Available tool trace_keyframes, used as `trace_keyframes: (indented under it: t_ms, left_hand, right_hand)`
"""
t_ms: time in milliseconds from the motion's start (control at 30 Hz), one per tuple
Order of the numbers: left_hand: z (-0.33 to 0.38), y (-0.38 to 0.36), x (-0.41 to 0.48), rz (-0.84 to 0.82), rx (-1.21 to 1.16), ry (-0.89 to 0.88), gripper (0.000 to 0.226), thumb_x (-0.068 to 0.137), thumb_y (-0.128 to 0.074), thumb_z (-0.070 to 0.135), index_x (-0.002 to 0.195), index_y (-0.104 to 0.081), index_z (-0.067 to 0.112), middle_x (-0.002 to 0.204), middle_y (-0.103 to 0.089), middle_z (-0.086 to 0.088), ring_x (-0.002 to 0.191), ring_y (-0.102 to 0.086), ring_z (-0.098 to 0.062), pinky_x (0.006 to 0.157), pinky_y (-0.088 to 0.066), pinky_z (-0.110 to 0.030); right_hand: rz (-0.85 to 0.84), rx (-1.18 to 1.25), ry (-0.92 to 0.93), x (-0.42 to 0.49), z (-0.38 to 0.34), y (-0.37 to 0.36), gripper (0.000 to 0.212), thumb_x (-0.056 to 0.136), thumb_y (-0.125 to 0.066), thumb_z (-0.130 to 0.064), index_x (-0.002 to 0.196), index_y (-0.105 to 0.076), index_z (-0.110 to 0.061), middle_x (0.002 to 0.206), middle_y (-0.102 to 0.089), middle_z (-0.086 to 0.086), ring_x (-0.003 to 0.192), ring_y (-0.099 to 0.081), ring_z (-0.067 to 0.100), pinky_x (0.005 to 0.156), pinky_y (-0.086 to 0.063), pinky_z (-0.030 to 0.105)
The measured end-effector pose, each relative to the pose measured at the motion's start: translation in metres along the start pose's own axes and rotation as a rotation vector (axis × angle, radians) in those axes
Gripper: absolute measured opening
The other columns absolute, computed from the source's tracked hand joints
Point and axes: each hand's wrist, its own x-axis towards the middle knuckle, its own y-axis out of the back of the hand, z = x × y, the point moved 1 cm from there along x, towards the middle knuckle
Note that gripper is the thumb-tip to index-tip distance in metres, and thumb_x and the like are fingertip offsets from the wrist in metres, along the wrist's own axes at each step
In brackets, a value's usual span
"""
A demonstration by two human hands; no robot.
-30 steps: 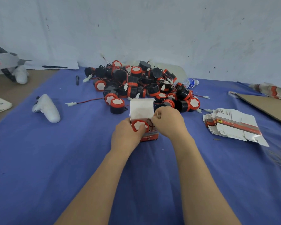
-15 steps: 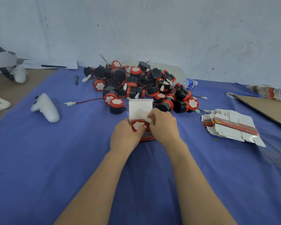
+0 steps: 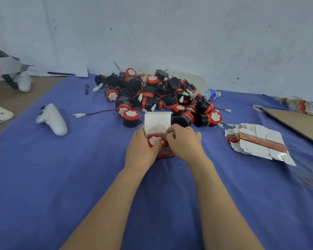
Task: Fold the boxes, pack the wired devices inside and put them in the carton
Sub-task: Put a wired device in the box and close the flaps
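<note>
Packing step, frame centre: left hand [image 3: 142, 150] grips box [image 3: 165, 154], thumb pressing device [image 3: 154, 140] in; right hand [image 3: 184, 141] pinches box's right rim; next prob. needs lid flap [image 3: 157, 121] folded down & tucked.

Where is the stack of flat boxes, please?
In the head view, the stack of flat boxes lies on the blue cloth at the right, between the device pile and the cardboard sheet.
</note>
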Motion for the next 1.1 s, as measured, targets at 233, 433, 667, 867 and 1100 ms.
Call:
trace_keyframes:
  t_ms: [233,433,667,867,1100]
  left_hand:
    - [0.01,0.002,0.001,-0.111,-0.397,-0.006,0.04,0.098,-0.039,0.051,0.131,-0.051,0.033,0.129,-0.06,0.002,0.1,-0.061,-0.007,0.085,-0.052,-0.026]
    - [0.002,0.006,-0.004,-0.116,-0.292,-0.058,0.049,0.1,-0.045,0.02,0.146,-0.029,0.027,0.135,-0.053,0.005,0.117,-0.055,-0.015,0.096,-0.049,-0.039]
    - [-0.002,0.001,-0.003,-0.029,-0.24,-0.009,0.025,0.094,-0.051,0.009,0.107,-0.043,0.029,0.091,-0.054,0.018,0.084,-0.056,-0.006,0.063,-0.048,-0.021]
    - [-0.003,-0.002,0.0,0.005,-0.199,0.013,0.017,0.096,-0.05,0.009,0.096,-0.041,0.023,0.096,-0.054,0.009,0.082,-0.054,-0.011,0.047,-0.04,-0.01]
    - [-0.001,-0.001,0.002,0.142,-0.164,-0.002,0.03,0.096,-0.055,0.03,0.115,-0.033,0.022,0.085,-0.051,0.016,0.075,-0.055,-0.006,0.053,-0.04,-0.018]
  right_hand:
    - [-0.072,-0.1,-0.024,0.001,0.001,0.0,0.032,0.096,-0.031,-0.018,0.103,-0.062,-0.021,0.09,-0.054,0.002,0.091,-0.032,0.02,0.074,-0.016,0.034]
    - [-0.001,-0.07,0.008,-0.002,-0.003,-0.009,0.033,0.095,-0.036,-0.019,0.111,-0.064,-0.025,0.096,-0.06,0.001,0.097,-0.036,0.02,0.075,-0.018,0.031]
    - [0.29,0.354,-0.148,-0.003,0.01,-0.002,0.038,0.089,-0.059,-0.016,0.126,-0.054,-0.017,0.13,-0.043,0.002,0.116,-0.041,0.023,0.092,-0.036,0.025]
    - [0.189,0.825,-0.31,0.0,0.025,0.008,0.034,0.097,-0.051,-0.029,0.077,-0.068,-0.007,0.064,-0.063,-0.005,0.059,-0.058,0.004,0.054,-0.048,0.019]
    - [0.022,0.751,-0.273,-0.003,0.022,-0.002,0.016,0.095,-0.05,-0.02,0.094,-0.066,-0.018,0.091,-0.066,0.004,0.08,-0.057,0.017,0.078,-0.054,0.041]
